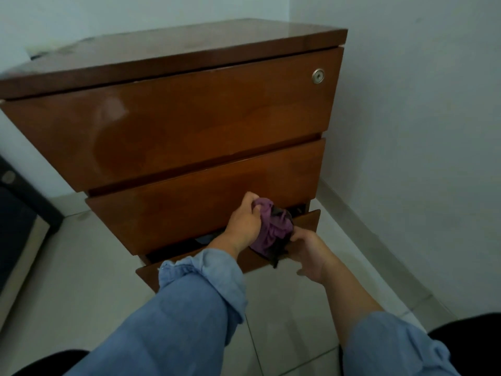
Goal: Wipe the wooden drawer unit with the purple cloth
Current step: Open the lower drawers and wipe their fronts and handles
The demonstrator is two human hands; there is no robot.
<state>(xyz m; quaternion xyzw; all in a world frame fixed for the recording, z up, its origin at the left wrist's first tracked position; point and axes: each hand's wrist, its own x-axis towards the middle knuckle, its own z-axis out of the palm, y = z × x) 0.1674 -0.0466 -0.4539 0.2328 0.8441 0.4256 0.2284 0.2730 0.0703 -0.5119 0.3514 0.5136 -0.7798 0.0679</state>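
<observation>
A brown wooden drawer unit [189, 126] with three drawers fills the upper middle of the view. Its bottom drawer [306, 221] is pulled partly out. The purple cloth [271, 229], bunched up with a dark edge hanging down, sits at that drawer's front edge. My left hand [244, 223] grips the cloth from the left. My right hand [309, 251] holds the drawer's front on the right, its fingers touching the cloth's lower part.
A round silver lock [317, 76] sits on the top drawer's right side. White walls [420, 104] close in behind and to the right. A dark piece of furniture [16, 213] stands at the left on the pale tiled floor [81, 267].
</observation>
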